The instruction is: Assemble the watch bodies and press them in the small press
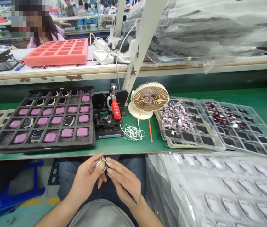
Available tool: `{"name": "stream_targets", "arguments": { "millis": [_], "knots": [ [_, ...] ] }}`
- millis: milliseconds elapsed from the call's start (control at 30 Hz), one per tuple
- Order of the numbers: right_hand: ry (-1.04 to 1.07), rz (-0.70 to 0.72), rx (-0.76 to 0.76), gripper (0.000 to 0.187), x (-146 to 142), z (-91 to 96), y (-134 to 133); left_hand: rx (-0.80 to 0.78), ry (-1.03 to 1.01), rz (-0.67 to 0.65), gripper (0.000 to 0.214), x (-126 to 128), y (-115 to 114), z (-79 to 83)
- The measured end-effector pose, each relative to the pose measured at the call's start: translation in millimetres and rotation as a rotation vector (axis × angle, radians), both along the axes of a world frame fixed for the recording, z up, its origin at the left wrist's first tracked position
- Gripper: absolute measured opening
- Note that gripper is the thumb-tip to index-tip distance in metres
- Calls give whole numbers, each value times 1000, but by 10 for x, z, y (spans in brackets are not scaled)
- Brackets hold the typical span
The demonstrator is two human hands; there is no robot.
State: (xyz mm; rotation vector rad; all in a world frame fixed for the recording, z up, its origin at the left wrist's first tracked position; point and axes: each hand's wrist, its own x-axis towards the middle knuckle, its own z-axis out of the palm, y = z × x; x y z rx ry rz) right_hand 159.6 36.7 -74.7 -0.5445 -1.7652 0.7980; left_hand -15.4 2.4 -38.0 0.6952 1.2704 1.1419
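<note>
Over my lap, just below the bench edge, my left hand (89, 171) pinches a small purple-rimmed watch case (101, 162) with a yellow patch on it. My right hand (125, 181) meets it from the other side, its fingertips touching the case. A thin dark stick-like tool (130, 196) runs through the right hand, its rear end sticking out near the wrist; its tip is hidden, so its kind is unclear. Beyond my hands, a dark foam tray (53, 147) holds purple watch cases (50, 137) and several watches with dark screens (37, 135).
A toggle-clamp press (110, 115) with a red handle stands mid-bench, beside a cream fan (150, 99) and coiled white cable (133, 133). Clear plastic trays (215, 143) of small parts lie right. Bagged trays (195, 189) rise beside my lap. A person (48, 31) sits opposite.
</note>
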Motion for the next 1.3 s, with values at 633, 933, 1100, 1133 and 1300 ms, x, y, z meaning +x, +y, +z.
{"name": "stream_targets", "arguments": {
  "millis": [633, 933, 1100, 1133, 1300],
  "knots": [
    [-82, -825, -278, 23, 456, 19, 896, -177, -478, 37, 39, 30, 73, -267],
    [-117, -807, -500, 31, 591, -37, 670, -196, -438, 12, 41, 0, 24, -394],
    [100, -835, -532, 42, 705, 340, 383, -231, -486, -36, 55, -6, 27, -539],
    [100, -826, -523, 44, 772, 455, 287, -238, -496, -44, 55, 3, 28, -567],
    [-551, -938, -475, 44, 1252, 1085, 11, -300, -502, -73, 50, 86, 13, -655]
  ]
}}
